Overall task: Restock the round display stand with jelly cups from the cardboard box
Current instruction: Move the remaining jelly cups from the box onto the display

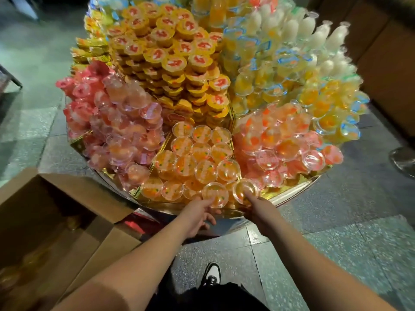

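Observation:
The round display stand [289,195] is piled with jelly cups in wedge-shaped sections. The near middle section holds orange jelly cups [199,151] with clear lids. At its front edge my left hand [198,215] holds one orange jelly cup [215,194] from below, thumb along its near side. My right hand [256,206] holds another orange cup [244,189] at the front right corner, a finger laid over its lid. The open cardboard box [65,223] stands at the lower left, its inside dark with orange cups dimly visible.
Pink cups [125,131] fill the left section and pink-orange cups [287,142] the right one. Yellow tubs [175,63] and pale bottles [303,28] rise behind. Grey stone floor surrounds the stand. My shoe [211,274] is below; a metal post base [404,160] stands at right.

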{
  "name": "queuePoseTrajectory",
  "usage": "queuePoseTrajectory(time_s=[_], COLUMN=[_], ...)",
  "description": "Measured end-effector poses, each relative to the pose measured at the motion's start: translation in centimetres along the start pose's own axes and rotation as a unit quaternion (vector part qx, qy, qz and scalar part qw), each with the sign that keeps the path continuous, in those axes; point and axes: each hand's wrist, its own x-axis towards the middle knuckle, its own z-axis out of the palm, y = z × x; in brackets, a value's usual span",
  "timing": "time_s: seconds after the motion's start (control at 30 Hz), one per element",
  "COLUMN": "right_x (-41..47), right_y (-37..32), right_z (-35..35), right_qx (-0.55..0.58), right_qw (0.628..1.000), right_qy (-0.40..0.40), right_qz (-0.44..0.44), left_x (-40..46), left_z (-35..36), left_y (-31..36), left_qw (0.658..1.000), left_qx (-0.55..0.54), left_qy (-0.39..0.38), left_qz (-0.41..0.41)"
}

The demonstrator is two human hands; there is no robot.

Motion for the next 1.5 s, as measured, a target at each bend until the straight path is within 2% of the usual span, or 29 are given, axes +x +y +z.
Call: queuePoseTrajectory(time_s=[0.13,0.33,0.7,1.23,1.5], right_x=[0.8,2.1,2.6,2.0,1.6], right_y=[-0.2,0.0,-0.1,-0.2,-0.2], right_z=[0.5,0.9,0.6,0.3,-0.4], right_qx=[-0.012,-0.057,-0.175,-0.179,-0.173], right_qw=[1.0,0.998,0.984,0.983,0.985], right_qy=[-0.015,0.005,0.027,-0.009,0.007], right_qz=[-0.004,0.002,-0.03,-0.03,-0.011], left_x=[1.3,2.8,3.5,3.1,2.2], left_z=[0.1,0.1,0.4,0.4,-0.2], left_y=[-0.4,-0.7,-0.9,-0.1,0.2], left_qw=[1.0,0.999,0.996,0.996,0.997], left_qx=[-0.007,-0.022,0.014,-0.019,0.002], left_qy=[0.017,0.037,0.088,0.091,0.074], left_qz=[-0.003,0.0,0.026,0.013,0.006])
